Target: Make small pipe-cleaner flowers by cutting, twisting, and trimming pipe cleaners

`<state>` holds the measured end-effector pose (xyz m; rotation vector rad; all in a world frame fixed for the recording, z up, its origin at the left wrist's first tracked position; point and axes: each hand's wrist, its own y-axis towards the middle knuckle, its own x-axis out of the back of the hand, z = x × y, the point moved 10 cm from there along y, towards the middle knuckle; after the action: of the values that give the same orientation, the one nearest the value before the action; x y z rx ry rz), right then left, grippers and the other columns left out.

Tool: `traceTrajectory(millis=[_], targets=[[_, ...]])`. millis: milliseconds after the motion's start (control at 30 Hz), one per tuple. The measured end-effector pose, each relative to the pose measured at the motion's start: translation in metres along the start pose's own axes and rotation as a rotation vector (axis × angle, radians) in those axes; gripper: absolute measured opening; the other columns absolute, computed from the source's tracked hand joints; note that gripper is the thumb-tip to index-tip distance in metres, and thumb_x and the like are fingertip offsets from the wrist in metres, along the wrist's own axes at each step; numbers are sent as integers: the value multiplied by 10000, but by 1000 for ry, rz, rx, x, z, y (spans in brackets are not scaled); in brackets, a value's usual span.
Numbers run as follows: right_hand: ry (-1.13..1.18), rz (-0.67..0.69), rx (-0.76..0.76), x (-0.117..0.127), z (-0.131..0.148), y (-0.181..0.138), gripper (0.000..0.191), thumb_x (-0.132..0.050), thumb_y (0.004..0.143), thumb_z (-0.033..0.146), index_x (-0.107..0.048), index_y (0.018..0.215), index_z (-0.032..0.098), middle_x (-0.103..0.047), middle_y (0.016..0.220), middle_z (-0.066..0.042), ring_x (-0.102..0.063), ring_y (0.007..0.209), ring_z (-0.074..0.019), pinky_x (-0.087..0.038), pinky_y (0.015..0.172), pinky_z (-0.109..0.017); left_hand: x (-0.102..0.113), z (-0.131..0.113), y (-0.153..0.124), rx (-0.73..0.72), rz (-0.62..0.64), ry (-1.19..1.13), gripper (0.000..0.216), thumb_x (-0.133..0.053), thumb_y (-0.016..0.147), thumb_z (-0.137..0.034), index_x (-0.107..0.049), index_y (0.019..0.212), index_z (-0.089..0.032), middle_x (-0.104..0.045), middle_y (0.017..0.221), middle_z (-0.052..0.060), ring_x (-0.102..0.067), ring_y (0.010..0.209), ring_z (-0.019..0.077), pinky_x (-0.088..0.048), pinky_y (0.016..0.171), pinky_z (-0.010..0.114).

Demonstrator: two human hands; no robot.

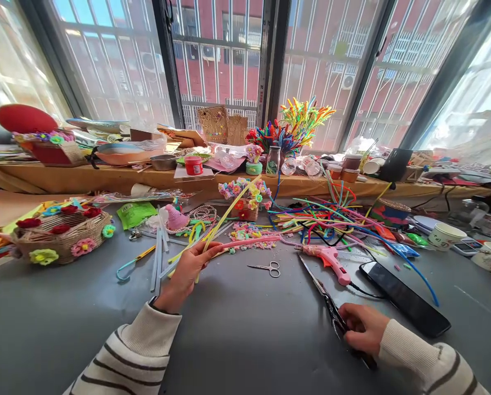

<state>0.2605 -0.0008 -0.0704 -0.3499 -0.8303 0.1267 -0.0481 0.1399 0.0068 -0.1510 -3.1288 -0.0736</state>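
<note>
My left hand (pixel 186 274) is closed around several pipe cleaners. Yellow pipe cleaners (pixel 225 219) slant up and away from its fingers, and a pink pipe cleaner (pixel 253 240) points off to the right. On the right, my right hand (pixel 364 327) has its fingers curled on the dark handles of large scissors (pixel 320 286), whose blades point away from me, low over the table. Between the hands lie small metal scissors (pixel 265 267). Just beyond the large scissors is a pink glue gun (pixel 328 261). Small colourful pieces (pixel 251 236) are scattered ahead of the left hand.
A black phone (pixel 405 299) lies right of the glue gun. Loose pipe cleaners (pixel 323 219) are piled behind it. A woven basket with flowers (pixel 70 238) stands at left, near glue sticks (pixel 158 260). Paper cups (pixel 446 235) stand at right; a crowded ledge (pixel 146 176) runs below the windows.
</note>
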Motion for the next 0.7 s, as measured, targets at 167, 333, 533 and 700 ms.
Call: traceTrajectory(millis=[167, 333, 533, 700], targets=[[885, 249, 89, -38, 43, -7, 206, -517, 569, 329, -456, 650, 149, -513, 538, 13, -503, 446, -92, -377, 427, -211, 11, 0, 1, -40, -93, -85, 260, -631, 524, -312, -607, 703, -125, -473, 543, -34, -255, 405, 16, -170, 381, 175], [1198, 181, 295, -40, 110, 23, 307, -598, 565, 413, -499, 646, 134, -569, 620, -28, -585, 578, -153, -441, 519, -264, 28, -3, -1, -98, -237, -179, 271, -626, 519, -332, -585, 676, -116, -516, 573, -22, -251, 388, 9, -168, 376, 177], [1291, 264, 452, -56, 138, 42, 371, -604, 537, 473, -521, 670, 137, -576, 664, -37, -592, 656, -182, -455, 575, -296, 47, -3, -7, -105, -427, -231, 284, -625, 507, -345, -569, 660, -112, -458, 505, -47, -217, 368, 7, -135, 359, 184], [1374, 461, 560, -62, 146, 22, 414, -514, 570, 560, -515, 702, 167, -587, 748, -40, -584, 744, -191, -434, 646, -314, 48, -3, -9, -104, -455, -218, 279, -632, 498, -336, -562, 650, -114, -482, 540, -35, -237, 374, 7, -144, 360, 187]])
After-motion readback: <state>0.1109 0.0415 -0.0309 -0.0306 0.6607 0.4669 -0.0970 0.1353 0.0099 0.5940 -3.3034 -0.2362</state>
